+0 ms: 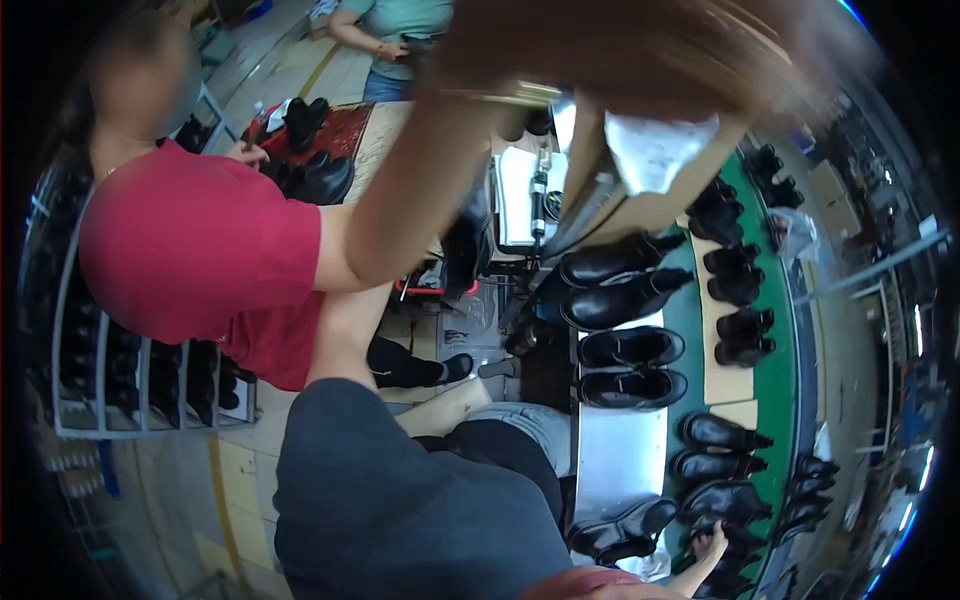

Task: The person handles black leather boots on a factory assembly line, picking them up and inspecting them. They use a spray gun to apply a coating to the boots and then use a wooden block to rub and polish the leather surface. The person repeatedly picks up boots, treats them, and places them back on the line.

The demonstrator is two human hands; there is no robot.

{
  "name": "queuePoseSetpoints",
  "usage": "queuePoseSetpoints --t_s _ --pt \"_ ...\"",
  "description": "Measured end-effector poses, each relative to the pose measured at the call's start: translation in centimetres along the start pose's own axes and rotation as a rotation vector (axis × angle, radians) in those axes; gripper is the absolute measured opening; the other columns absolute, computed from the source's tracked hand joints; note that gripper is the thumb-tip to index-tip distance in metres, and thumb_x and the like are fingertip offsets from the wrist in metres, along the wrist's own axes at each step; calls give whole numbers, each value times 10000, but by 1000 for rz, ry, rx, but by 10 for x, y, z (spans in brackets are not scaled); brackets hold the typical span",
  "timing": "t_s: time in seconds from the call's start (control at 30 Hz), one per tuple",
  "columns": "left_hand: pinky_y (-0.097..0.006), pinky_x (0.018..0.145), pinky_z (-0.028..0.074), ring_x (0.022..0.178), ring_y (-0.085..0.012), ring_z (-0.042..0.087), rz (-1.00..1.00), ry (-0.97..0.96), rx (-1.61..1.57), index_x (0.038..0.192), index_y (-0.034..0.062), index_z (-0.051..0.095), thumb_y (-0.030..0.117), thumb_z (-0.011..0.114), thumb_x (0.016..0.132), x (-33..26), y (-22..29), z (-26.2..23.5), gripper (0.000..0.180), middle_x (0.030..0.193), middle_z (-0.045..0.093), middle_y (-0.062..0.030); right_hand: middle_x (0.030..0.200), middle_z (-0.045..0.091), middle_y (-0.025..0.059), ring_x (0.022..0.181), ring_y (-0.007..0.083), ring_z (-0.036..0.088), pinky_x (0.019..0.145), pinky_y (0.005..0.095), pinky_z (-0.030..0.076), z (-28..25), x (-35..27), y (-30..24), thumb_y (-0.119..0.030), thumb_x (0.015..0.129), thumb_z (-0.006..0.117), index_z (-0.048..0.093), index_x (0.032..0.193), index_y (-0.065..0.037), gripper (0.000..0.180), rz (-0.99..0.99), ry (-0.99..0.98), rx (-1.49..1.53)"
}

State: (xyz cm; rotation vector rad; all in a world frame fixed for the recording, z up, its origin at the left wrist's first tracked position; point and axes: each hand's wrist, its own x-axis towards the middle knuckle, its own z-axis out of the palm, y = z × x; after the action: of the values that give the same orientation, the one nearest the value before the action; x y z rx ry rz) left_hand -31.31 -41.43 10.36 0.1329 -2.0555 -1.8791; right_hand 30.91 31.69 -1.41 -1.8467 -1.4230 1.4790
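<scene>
My left arm is raised close to the camera, and my left hand (pixel 610 55) is a large brown smear across the top. Its fingers and anything in them cannot be made out. At the lower right my right hand (pixel 710 545) reaches in from the lower edge, its fingers curled over a black shoe (pixel 735 540) that it partly covers. Just beyond that hand lies another black shoe (pixel 727 500). Black ankle boots (pixel 632 390) stand in pairs on a metal plate (pixel 622 450), with one dark boot (pixel 620 530) tilted at its near end.
A green bench (pixel 690 310) carries several more shoes on my right. To the left sits a co-worker in a red shirt (pixel 190 240), beside a shoe rack (pixel 150 390). Another person in a green top (pixel 400 20) stands at the far side. A cardboard box (pixel 650 205) is ahead.
</scene>
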Motion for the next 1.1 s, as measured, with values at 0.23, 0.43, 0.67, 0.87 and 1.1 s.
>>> queuePoseSetpoints --t_s 0.23,0.43,0.67,0.87,1.1 --pt "-354 873 497 990 -244 611 -53 -56 104 1255 -3 478 216 895 437 72 -64 45 944 1139 605 -155 719 531 32 583 106 469 502 254 372 9 -141 -36 -327 882 636 552 887 -43 296 -113 90 -325" --pt "-350 970 444 1130 -291 563 -4 -277 287 1315 45 468 373 896 374 111 -17 113 1084 1224 575 -189 786 544 46 647 127 489 559 273 390 23 -163 -62 -295 873 648 538 961 -50 283 -155 58 -516" --pt "-352 1001 431 1221 -284 492 -94 -475 371 1360 30 415 403 891 383 133 -15 156 1149 1330 493 -189 865 559 61 723 151 512 625 294 411 21 -180 -79 -258 861 661 521 1046 -58 306 -188 49 -639" --pt "-352 991 433 1220 -273 491 -135 -598 381 1359 -2 404 388 894 366 135 -42 170 1174 1338 480 -197 933 572 75 788 172 531 682 313 429 14 -188 -93 -226 851 673 508 1119 -64 354 -228 33 -699" --pt "-346 944 466 1176 -263 523 -86 -632 243 1357 11 417 363 898 370 123 -45 166 1153 1325 488 -197 1012 587 91 864 196 554 748 334 451 -12 -176 -111 -189 840 686 491 1205 -72 430 -336 -23 -788"
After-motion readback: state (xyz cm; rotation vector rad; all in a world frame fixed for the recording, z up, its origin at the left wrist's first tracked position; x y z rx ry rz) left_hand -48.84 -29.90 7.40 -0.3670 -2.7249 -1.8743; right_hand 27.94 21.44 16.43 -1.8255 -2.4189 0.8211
